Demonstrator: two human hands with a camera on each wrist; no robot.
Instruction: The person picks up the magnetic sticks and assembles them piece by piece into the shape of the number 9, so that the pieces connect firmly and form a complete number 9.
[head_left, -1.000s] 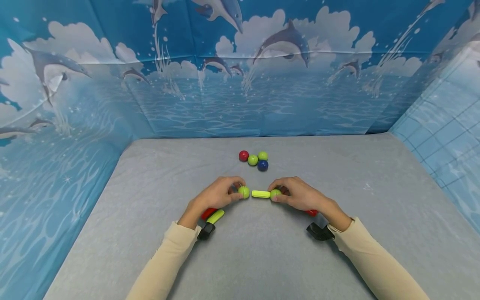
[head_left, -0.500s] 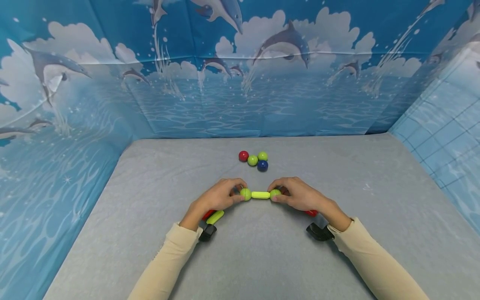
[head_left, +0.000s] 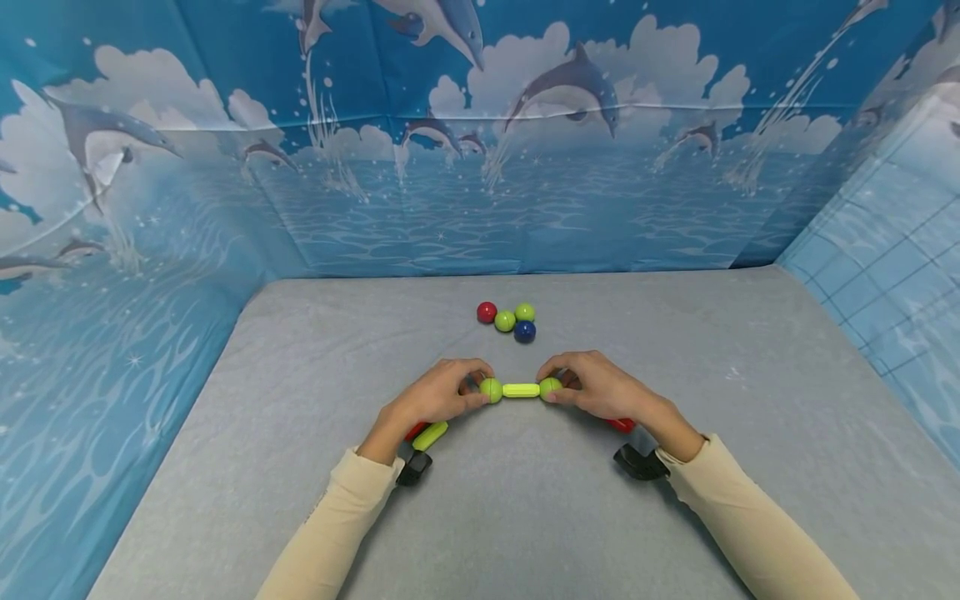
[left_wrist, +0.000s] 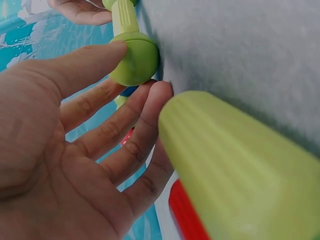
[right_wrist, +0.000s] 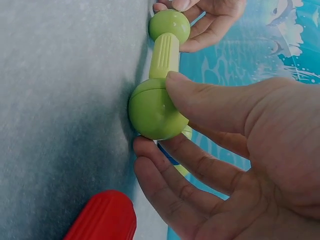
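A ridged yellow-green rod [head_left: 521, 390] lies across the middle with a green ball at each end, both touching it. My left hand [head_left: 442, 389] pinches the left green ball [left_wrist: 136, 60] between thumb and fingers. On the other end, my right hand [head_left: 600, 385] pinches the right green ball [right_wrist: 157, 111] the same way. Beside the left wrist lie a yellow-green rod [head_left: 431, 436] and a red rod [left_wrist: 186, 212], partly hidden in the head view by the hand. Another red rod [right_wrist: 106, 217] lies under the right wrist.
Beyond the hands a red ball [head_left: 487, 312], two green balls [head_left: 505, 321] and a dark blue ball [head_left: 525, 332] sit clustered on the grey cloth surface [head_left: 495, 517]. A dolphin-print curtain [head_left: 465, 208] rises behind and along the sides.
My left hand has moved slightly right, bringing its green ball from a small gap into contact with the rod's left end. The right hand has hardly moved.
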